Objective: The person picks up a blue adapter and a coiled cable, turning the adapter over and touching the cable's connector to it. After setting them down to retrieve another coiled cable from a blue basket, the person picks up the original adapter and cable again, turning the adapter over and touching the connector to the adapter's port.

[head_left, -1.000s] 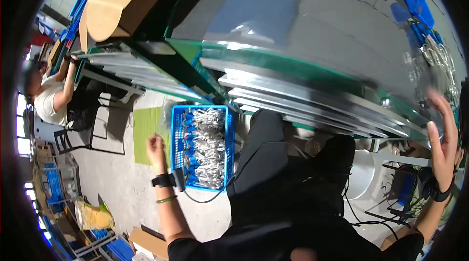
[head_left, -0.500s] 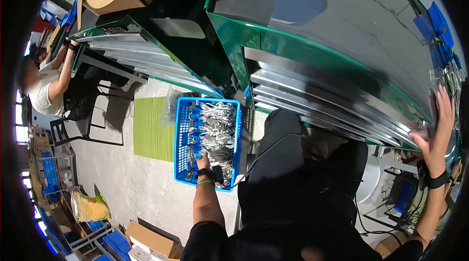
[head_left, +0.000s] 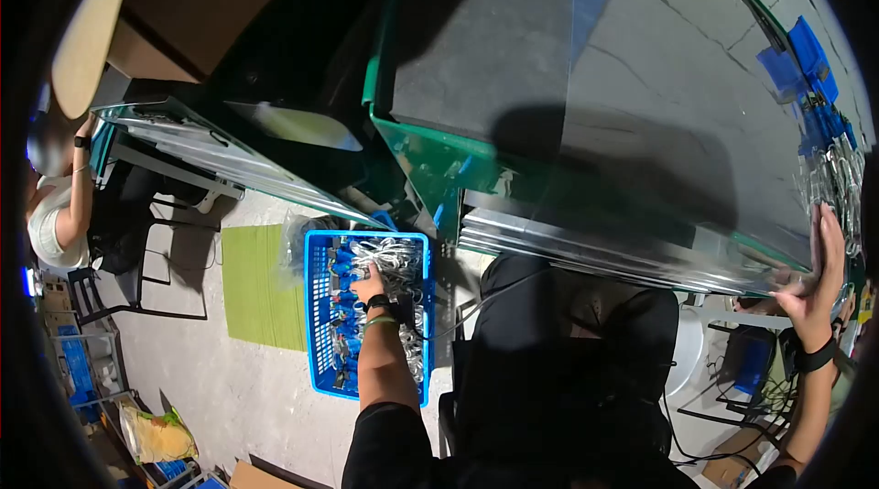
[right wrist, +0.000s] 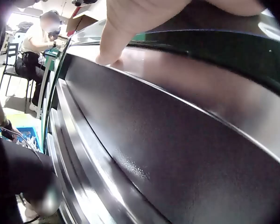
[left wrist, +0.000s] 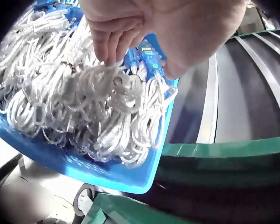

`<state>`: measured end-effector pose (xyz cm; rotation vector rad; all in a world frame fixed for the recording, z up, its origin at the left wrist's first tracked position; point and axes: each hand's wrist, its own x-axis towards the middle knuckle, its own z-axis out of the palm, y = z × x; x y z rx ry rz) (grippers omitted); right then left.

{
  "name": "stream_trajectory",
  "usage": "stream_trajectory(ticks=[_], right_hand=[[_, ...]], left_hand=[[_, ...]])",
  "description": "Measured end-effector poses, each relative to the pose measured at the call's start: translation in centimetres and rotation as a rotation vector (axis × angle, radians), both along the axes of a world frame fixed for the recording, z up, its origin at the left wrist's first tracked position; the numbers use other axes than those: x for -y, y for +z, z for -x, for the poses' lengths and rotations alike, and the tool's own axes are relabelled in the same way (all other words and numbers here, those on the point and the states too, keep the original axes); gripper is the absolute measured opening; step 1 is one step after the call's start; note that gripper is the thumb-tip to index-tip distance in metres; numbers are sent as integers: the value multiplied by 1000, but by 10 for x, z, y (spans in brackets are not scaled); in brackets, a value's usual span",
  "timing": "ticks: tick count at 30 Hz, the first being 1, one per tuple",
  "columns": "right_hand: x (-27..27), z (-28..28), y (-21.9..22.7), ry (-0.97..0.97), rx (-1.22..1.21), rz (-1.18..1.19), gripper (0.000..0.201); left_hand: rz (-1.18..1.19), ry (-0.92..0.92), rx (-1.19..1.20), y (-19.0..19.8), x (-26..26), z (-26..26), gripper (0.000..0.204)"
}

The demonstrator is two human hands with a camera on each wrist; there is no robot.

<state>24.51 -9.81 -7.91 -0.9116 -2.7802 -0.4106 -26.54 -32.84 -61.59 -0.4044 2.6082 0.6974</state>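
From the left, a green mat (head_left: 261, 287) lies on the floor beside a blue basket (head_left: 311, 342), which holds the cable bundles (head_left: 396, 255). The person's left hand (head_left: 368, 287) is in over the basket, plainly the nearer hand to that load; the bundles lie directly beneath its fingers and to either side along the basket. Their long axis runs crosswise to the basket's long sides, with the blue plugs (head_left: 343, 306) toward the left wall and the pale loops toward the right. The left wrist view shows bent fingers (left wrist: 113, 44) against the loops and the thumb apart from them, near blue plugs (whether they have closed on a bundle, one cannot tell). Farther right stands the gray-topped bench (head_left: 641, 95), and at its far right end the right hand (head_left: 818, 292) is open, fingers extended, its thumb (right wrist: 109, 46) resting at the bench edge, just beside more bundles (head_left: 841, 173) but well apart from the basket. The basket's cables look whitish, glossy and slightly see-through, coiled into loose, overlapping loops that may well snag on one another.
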Motion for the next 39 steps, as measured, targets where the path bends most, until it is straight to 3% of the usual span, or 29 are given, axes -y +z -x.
stream_trajectory(ticks=[2, 6, 9, 10, 11, 16, 20, 21, 22, 25, 27, 28, 29, 31, 33, 35, 37, 39], right_hand=[[-1, -2, 1, -3, 17, 19, 86], [1, 1, 5, -19, 82, 17, 85], [5, 7, 7, -41, 47, 61, 87], [5, 7, 5, -60, 37, 52, 90], [5, 7, 5, -65, 42, 39, 90], [6, 5, 3, -82, 71, -30, 92], [5, 0, 1, -101, 89, -49, 93], [4, -1, 1, -96, 90, -39, 93], [4, -1, 1, -103, 95, -43, 93], [5, 1, 0, -83, 49, -16, 90], [6, 5, 4, -91, 56, 10, 86], [7, 5, 4, -82, 44, 20, 86], [7, 6, 5, -79, 30, 24, 85], [7, 8, 5, -64, 5, 35, 83], [8, 12, 5, -97, 16, -16, 79], [10, 19, 7, -83, -25, -30, 78], [13, 20, 9, -83, -42, -26, 76], [14, 18, 10, -101, -60, -54, 75]], left_hand=[[52, -31, 18, -4, -17, 5, 100], [35, -20, 238, -5, -56, 11, 127], [24, -15, 206, -52, -58, 17, 134], [64, -205, 201, -152, -36, 36, 133], [52, -211, 206, -142, -52, 32, 133], [125, -318, 167, -82, -34, 33, 93], [226, -378, 155, 0, -56, 6, 70], [213, -441, 125, -53, -37, 17, 70], [226, -435, 124, -75, -22, 15, 70], [-444, -47, 62, -117, 20, 9, 92], [-893, 213, -8, -101, 37, 12, 117], [-830, 284, -34, -94, 44, 13, 111], [-831, 308, -176, -53, 41, -3, 83], [-736, 314, -78, 3, 52, -15, 50], [-1168, 234, 143, 41, 75, -22, 24], [-1190, 328, 273, 82, 85, -34, 26], [-1097, 283, 215, 107, 103, -42, 27], [-1176, 249, 238, 152, 108, -56, 30]])
